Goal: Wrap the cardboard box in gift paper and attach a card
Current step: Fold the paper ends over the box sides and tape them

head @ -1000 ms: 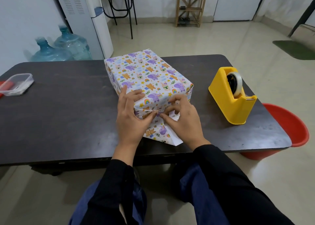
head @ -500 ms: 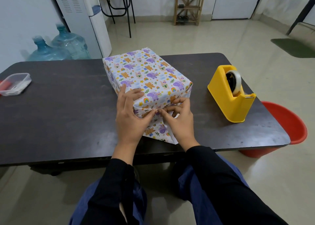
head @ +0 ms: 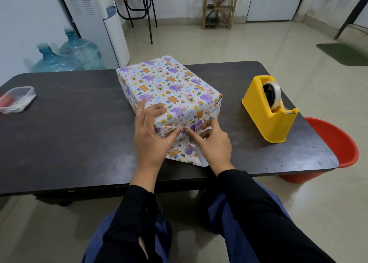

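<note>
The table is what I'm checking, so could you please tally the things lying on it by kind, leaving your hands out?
Wrapped box: 1
Tape dispenser: 1
Plastic container: 1
Total: 3

An office break room, judging by the water dispenser point(head: 95, 21), spare water bottles point(head: 79, 53) and tiled floor point(head: 249, 43).
</note>
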